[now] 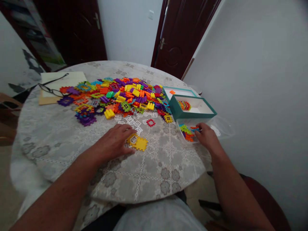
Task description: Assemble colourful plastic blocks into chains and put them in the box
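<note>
My left hand (115, 141) lies palm down on the round table, fingertips on joined yellow plastic tiles (139, 143) with a white window piece set in. My right hand (206, 136) reaches into a clear plastic tray (184, 123) at the table's right edge, its fingers among small coloured pieces (187, 132); whether it grips one I cannot tell. A big heap of coloured interlocking building pieces (120, 94) spreads across the table's middle. Several white window pieces (131, 120) lie just beyond my left hand.
A teal box (178, 110) holding a ring of coloured pieces stands right of the heap, its lid (168, 89) behind it. Glasses (51, 90) rest on paper (60, 80) at the far left. A lace cloth (156, 166) covers the table. Two dark doors stand behind; a wall is close on the right.
</note>
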Demonstrator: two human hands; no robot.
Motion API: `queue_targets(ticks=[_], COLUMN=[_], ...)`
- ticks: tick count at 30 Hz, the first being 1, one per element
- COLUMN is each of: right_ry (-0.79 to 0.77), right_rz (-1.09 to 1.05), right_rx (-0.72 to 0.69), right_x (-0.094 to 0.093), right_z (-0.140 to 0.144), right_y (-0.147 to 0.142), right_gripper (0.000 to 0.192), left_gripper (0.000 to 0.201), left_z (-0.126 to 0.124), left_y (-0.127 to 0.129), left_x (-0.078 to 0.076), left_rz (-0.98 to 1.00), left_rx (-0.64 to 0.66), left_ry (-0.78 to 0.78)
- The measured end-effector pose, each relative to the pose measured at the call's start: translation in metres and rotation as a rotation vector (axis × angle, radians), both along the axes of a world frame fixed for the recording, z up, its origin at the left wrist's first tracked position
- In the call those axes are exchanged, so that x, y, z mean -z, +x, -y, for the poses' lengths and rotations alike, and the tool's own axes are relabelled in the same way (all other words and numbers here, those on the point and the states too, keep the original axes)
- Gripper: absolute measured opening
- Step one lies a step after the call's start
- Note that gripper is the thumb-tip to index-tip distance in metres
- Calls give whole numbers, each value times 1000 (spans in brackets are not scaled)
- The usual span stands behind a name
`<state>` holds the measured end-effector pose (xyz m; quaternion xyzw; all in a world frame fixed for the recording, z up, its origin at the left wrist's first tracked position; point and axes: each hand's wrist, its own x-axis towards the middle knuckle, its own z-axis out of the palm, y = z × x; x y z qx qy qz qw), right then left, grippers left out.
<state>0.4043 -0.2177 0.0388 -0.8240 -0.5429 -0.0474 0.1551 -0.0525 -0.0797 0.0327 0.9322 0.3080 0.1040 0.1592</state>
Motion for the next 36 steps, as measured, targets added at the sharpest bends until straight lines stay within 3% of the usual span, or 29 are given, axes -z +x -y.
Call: queue_targets(ticks=[4, 9, 13, 16, 18, 22, 30, 36], right_ry=[-63, 30, 134, 24, -64, -197, -167, 4], right_rz=[-87, -88, -167, -288, -287, -163, -339, -461], right_rx=[-16, -15, -236, -527, -669, -687, -775, -727], right_x=[1, -20, -34, -30, -21, -5, -5, 4], right_z=[1, 0, 0, -5, -11, -27, -58, -91], right_y=[0, -21, -75, -133, -170, -219, -233, -242], right_gripper=[30, 32, 27, 26, 35, 42, 21, 25], left_gripper=[55, 42, 41, 46, 47, 49, 50, 51], left_z=[-1, -1, -2, -4, -4, 1, 5, -1], left_y=[1, 1, 3, 5, 5, 6, 8, 6], left_x=[0, -2, -1, 4, 7, 4, -3, -7], left_rz=[22, 35, 47, 64, 91, 155, 319, 429], left_rx=[-8, 6, 1, -6, -11, -19, -27, -61], left_ry=[-18, -18, -17, -18, -26, -102, -233, -224])
